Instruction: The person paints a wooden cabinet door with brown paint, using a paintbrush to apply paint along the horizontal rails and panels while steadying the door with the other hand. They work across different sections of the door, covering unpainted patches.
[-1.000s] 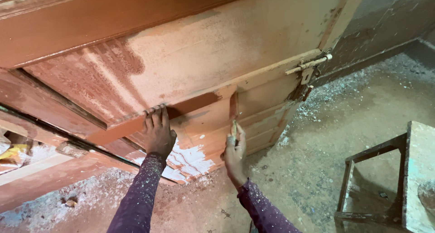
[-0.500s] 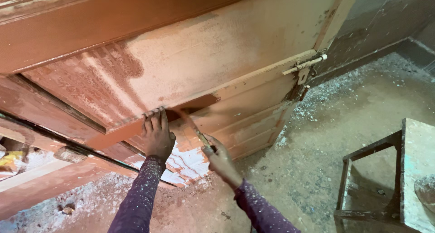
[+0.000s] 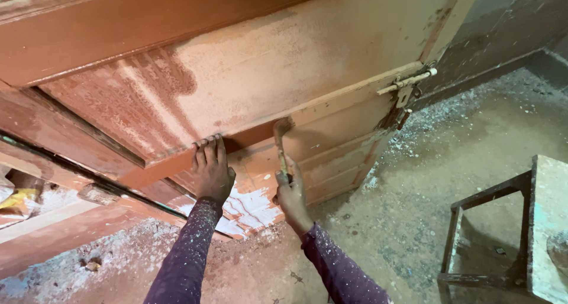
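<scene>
**Brush on the door's cross rail**

Head view: the right hand (image 3: 291, 191) is clenched around the handle of a paintbrush (image 3: 281, 147), whose bristles touch the dark, wet-looking strip on the orange-brown wooden door (image 3: 284, 67). The left hand (image 3: 211, 171) lies flat and open against the rail just beside that strip, fingers pointing up. A metal latch (image 3: 407, 82) sits near the door's right edge; a stool (image 3: 532, 221) stands well apart on the dusty floor (image 3: 426, 180).

Single head-worn view, angled steeply down and forward at close range onto the lower edge of a red-brown door (image 3: 248, 85); dusty floor (image 3: 414, 221) fills the lower right.
</scene>
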A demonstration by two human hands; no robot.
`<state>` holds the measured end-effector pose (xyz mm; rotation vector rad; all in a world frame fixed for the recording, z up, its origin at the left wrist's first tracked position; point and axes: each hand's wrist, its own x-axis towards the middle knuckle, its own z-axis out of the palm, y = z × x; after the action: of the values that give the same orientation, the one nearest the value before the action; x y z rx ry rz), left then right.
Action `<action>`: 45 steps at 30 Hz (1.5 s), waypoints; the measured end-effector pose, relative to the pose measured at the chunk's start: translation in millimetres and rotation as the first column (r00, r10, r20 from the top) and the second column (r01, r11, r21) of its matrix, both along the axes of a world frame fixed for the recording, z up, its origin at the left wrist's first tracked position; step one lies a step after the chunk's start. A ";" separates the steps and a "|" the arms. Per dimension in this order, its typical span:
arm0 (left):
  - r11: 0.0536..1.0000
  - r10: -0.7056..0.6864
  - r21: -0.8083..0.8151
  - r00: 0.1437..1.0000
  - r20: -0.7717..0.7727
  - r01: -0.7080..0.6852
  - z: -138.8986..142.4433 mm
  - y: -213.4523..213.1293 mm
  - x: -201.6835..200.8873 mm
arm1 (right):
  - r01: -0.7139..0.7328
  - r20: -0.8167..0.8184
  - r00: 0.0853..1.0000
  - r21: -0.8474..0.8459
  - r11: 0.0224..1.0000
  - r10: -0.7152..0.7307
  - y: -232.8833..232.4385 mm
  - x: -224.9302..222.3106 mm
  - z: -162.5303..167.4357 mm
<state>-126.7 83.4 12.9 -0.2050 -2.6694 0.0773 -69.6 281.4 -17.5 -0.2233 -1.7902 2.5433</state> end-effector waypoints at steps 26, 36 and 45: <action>0.996 0.061 -0.068 0.998 0.018 -0.059 -3.8 2.8 -1.9 | -0.190 0.053 0.979 -0.070 0.979 0.194 17.1 -2.0 -2.0; 0.996 0.039 -0.082 0.999 -0.005 -0.039 5.4 6.3 0.1 | 0.047 -0.019 0.998 -0.230 0.972 -0.052 36.9 -4.0 -1.2; 0.999 0.030 -0.037 0.999 -0.032 -0.031 3.4 6.5 1.4 | -0.088 0.070 0.991 -0.285 0.954 0.113 11.6 -8.6 4.8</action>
<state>-125.3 89.9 16.3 -0.1731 -2.6414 0.1398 -78.2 293.0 -12.7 -0.2561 -1.4923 2.8998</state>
